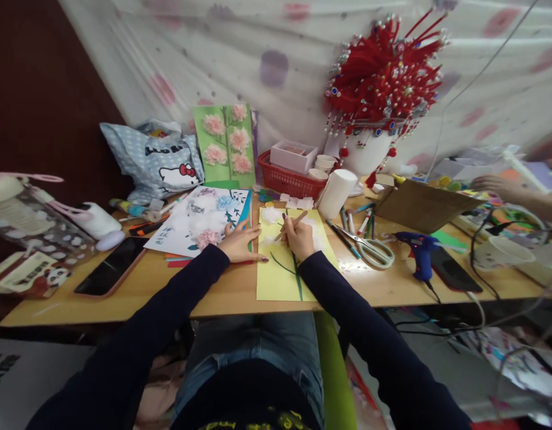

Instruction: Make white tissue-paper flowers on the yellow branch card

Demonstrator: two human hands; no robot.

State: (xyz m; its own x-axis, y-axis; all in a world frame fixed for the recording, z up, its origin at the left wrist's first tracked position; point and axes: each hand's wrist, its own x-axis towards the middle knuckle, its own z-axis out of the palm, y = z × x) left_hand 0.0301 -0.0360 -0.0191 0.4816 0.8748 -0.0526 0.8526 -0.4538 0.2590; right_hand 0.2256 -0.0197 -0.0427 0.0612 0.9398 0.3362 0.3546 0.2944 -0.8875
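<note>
A yellow sheet of paper [271, 283] lies before me with a painted dark green stem and leaf [282, 263] and white fluffy tufts [272, 215] on its upper part. My right hand [301, 237] is closed over the sheet, pinching a thin brown pencil-like stick [298, 218]; its exact kind is too small to tell. Fingers spread, my left hand [240, 243] rests at the sheet's left edge. Beneath and beside that hand is a white sheet with flower pictures [177, 230], on top of coloured papers.
Scissors [369, 248], pens [347, 239], a white paper roll [338, 192] and a blue glue gun [416, 254] lie to the right. A red basket [289, 182] stands behind. Phones [112, 269] lie at both sides. Another person's hand [499, 186] shows far right.
</note>
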